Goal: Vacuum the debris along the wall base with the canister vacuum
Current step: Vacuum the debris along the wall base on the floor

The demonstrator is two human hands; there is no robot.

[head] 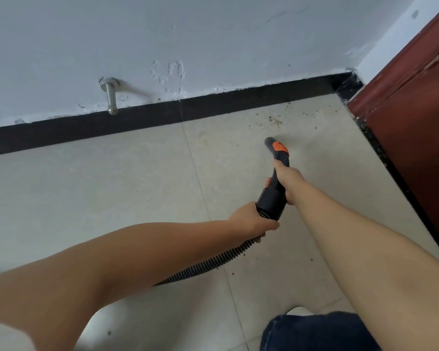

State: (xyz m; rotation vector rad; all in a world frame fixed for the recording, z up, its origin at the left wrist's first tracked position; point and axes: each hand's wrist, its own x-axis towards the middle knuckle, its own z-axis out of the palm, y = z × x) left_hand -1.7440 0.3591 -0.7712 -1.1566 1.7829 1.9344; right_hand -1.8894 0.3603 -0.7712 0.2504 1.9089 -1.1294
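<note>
A black vacuum nozzle handle (276, 160) with an orange band points at the pale tiled floor, its open tip a short way in front of the debris (275, 120). That debris is brown crumbs scattered near the black wall base (213, 107) and the corner. My right hand (287, 181) grips the curved handle. My left hand (251, 219) holds the joint where the ribbed black hose (213, 262) meets the handle. The hose runs back under my left forearm. The canister itself is out of view.
A metal door stopper (111, 97) sticks out of the white wall at left. A dark red door or frame (416, 122) stands at the right, above a black threshold strip (390, 168). A few crumbs (312, 259) lie near the hose. My knee in dark jeans (314, 330) is at the bottom.
</note>
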